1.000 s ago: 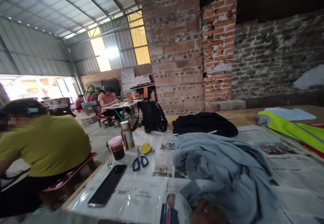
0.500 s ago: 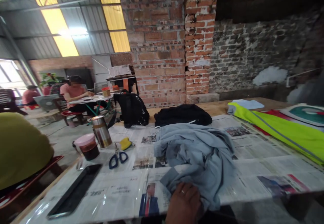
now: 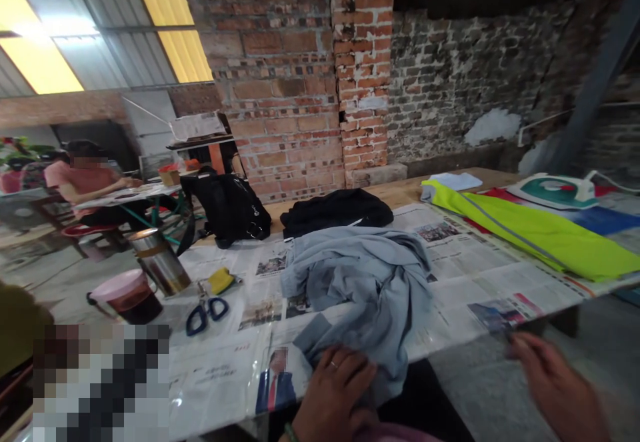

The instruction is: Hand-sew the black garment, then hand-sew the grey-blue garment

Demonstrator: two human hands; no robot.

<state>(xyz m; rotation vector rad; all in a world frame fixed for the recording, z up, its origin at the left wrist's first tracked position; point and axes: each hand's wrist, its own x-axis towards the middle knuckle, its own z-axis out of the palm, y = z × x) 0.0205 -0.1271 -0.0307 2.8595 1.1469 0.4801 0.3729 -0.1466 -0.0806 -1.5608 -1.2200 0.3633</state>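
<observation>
A crumpled grey-blue garment (image 3: 357, 282) lies at the table's front edge, with a ribbed band on its left side. My left hand (image 3: 337, 382), with a ring on one finger, is closed on the garment's near edge. Off to the right, past the front edge of the table, my right hand (image 3: 555, 379) is raised and slightly blurred. Its thumb and fingers are pinched together, and a small dark tip shows at them, too unclear to name. Behind the garment sits a folded black cloth (image 3: 337, 210).
Newspaper under clear plastic covers the table (image 3: 215, 389). Dark-handled scissors (image 3: 207, 314), a lidded cup (image 3: 133, 299), a steel flask (image 3: 160, 262) and a black backpack (image 3: 227, 209) stand left. A neon yellow garment (image 3: 530, 229) and an iron (image 3: 555, 191) lie right. A person (image 3: 83, 182) sits behind.
My right hand has come into view at the lower right. The view has turned right and slightly down. My left hand stays on the grey-blue garment, which keeps its shape.
</observation>
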